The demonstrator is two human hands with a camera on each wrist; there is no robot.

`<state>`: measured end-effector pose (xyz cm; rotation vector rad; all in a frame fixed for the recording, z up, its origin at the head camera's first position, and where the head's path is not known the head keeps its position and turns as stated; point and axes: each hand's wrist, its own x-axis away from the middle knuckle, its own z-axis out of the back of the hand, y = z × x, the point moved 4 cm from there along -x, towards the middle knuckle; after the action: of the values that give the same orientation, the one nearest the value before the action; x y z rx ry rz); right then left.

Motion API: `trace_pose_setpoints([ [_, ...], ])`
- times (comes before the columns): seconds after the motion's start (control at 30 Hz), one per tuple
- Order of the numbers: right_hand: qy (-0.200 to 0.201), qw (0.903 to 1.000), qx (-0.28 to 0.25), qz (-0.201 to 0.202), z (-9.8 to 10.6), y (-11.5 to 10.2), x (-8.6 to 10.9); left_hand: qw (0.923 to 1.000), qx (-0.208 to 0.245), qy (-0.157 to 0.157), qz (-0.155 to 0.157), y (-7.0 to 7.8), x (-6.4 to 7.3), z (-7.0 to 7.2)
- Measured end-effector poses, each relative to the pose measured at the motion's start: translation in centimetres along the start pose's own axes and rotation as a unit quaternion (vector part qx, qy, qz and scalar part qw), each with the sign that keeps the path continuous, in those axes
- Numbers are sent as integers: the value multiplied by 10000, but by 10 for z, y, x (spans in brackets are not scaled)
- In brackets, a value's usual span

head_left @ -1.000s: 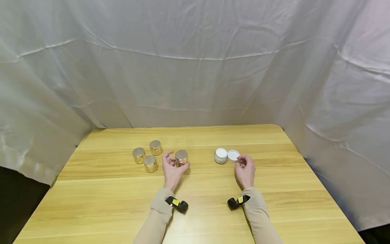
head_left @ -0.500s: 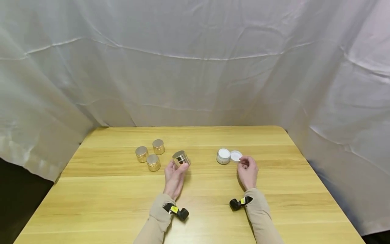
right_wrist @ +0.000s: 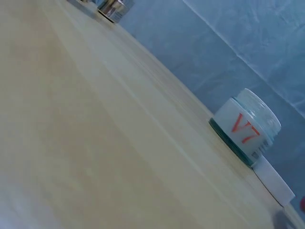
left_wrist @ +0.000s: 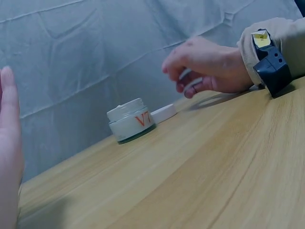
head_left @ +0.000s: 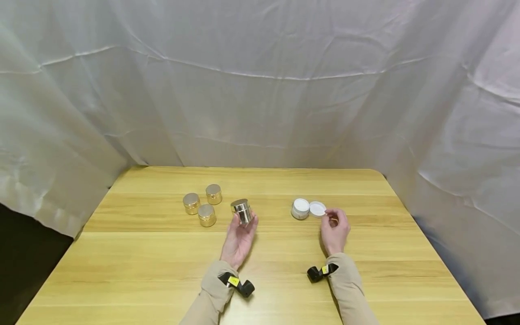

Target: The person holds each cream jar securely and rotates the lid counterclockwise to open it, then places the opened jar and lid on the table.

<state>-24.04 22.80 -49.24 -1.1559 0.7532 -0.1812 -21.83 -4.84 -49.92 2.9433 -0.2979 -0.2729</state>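
My left hand [head_left: 239, 246] holds a shiny gold lidded jar [head_left: 242, 212] at its fingertips, the palm turned up and the jar leaning slightly. Only the edge of that hand [left_wrist: 8, 143] shows in the left wrist view. On the right stands a lidless white cream jar [head_left: 300, 210] marked "V7" in red, with its white lid [head_left: 318, 209] lying inside up against its right side. My right hand [head_left: 335, 231] is just right of the lid. Seen from the left wrist, this hand [left_wrist: 209, 67] has loosely bent fingers with nothing between them.
Three more gold jars, a left one [head_left: 191, 204], a back one [head_left: 213, 194] and a front one [head_left: 207, 215], stand grouped left of my left hand. A pale curtain [head_left: 260, 90] hangs behind the wooden table [head_left: 268, 280] and along its sides.
The left hand has turned palm up, tilting the gold jar it grips. My right hand has edged slightly away from the lid. The whole head view has shifted a little.
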Motion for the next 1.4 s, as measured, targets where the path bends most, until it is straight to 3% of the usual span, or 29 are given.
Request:
trace_pose_setpoints([
  [0.17,246,9961,-654,532,-4,-9,5,9985,55,-416,345,-2,-2,-3],
  [0.4,129,9853,-1162,1247,-10,-34,17,9952,-584,-563,540,-5,-2,-6],
  [0.67,-611,9605,-1866,1971,-16,-69,27,9912,-1145,-309,588,-8,-4,-3],
  [0.87,-1305,9446,-1273,2729,-33,-90,31,9871,-1459,-101,657,-10,-5,-1],
  [0.97,-1796,9413,-864,2725,-42,-104,35,9844,-1622,73,682,-11,-5,0],
  [1.2,-2799,9245,-699,2490,-70,-98,38,9794,-1885,182,706,-13,-6,2],
  [1.4,-2978,9232,-491,2378,-77,-109,44,9760,-2062,-5,693,-13,-7,0],
])
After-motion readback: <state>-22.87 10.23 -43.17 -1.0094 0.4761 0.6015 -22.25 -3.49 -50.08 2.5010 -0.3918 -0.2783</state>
